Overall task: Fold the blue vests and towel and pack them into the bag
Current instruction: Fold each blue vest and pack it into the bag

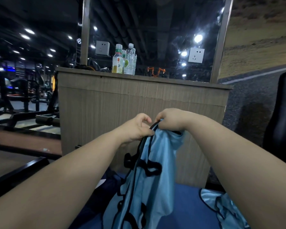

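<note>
A light blue vest [149,184] with black trim and black lettering hangs in front of me, held up by its top edge. My left hand [137,128] pinches the black trim on the left of that edge. My right hand [173,119] is closed on the bunched top just beside it. Another light blue vest [221,207] lies crumpled on the blue surface [186,204] at the lower right. Dark navy fabric [109,184] lies at the lower left, behind the hanging vest; I cannot tell whether it is the bag.
A wooden counter [139,100] stands close ahead, with several plastic bottles [124,60] on top and a mirror behind them. A black chair [282,116] is at the right. Gym machines [23,96] and a dark bench frame [20,169] fill the left.
</note>
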`<state>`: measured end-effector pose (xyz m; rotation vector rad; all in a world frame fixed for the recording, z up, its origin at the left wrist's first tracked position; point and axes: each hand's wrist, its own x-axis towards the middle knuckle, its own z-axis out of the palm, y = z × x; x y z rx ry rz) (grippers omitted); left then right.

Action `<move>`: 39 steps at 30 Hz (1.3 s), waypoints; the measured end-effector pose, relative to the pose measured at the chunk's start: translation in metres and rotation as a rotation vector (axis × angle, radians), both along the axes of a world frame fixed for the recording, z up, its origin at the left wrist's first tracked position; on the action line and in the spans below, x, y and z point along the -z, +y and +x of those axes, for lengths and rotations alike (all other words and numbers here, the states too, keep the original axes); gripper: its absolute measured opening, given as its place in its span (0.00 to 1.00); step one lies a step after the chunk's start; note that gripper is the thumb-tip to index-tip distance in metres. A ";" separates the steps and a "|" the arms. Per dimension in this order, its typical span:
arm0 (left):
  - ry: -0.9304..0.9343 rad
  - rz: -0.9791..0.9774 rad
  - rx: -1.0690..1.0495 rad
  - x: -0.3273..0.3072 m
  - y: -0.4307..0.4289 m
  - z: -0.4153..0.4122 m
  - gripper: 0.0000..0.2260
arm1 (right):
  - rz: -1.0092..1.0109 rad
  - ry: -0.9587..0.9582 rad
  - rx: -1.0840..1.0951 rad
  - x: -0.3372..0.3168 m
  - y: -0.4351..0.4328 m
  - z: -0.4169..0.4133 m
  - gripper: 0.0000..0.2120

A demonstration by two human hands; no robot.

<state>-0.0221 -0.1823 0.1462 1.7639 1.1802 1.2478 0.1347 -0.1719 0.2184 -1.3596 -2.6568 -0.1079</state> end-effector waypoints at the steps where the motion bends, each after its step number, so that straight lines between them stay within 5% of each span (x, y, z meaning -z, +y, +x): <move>1: 0.016 0.015 0.003 0.001 0.002 0.000 0.15 | 0.010 0.013 0.003 0.000 0.001 -0.001 0.12; 8: 0.221 0.100 -0.076 0.009 0.002 0.010 0.30 | 0.073 0.063 -0.001 0.000 0.002 -0.002 0.09; 18: 0.384 0.077 -0.228 0.007 0.001 0.020 0.15 | 0.226 0.087 0.033 -0.004 0.007 0.004 0.15; 22: 0.422 -0.002 -0.199 0.009 0.000 0.022 0.39 | 0.233 0.146 0.035 -0.007 0.004 0.005 0.16; 24: 0.468 0.020 -0.201 0.010 0.000 0.024 0.42 | 0.229 0.169 0.034 -0.009 0.003 0.006 0.17; 29: 0.483 -0.005 -0.215 0.004 -0.002 0.014 0.18 | 0.227 0.221 0.095 -0.013 0.008 0.021 0.17; 35: 0.184 -0.130 -0.014 -0.003 -0.009 0.004 0.04 | 0.330 0.064 0.241 -0.002 0.016 0.035 0.17; 39: 0.159 -0.160 0.020 -0.003 -0.009 0.008 0.04 | 0.348 -0.018 0.172 0.011 0.018 0.030 0.15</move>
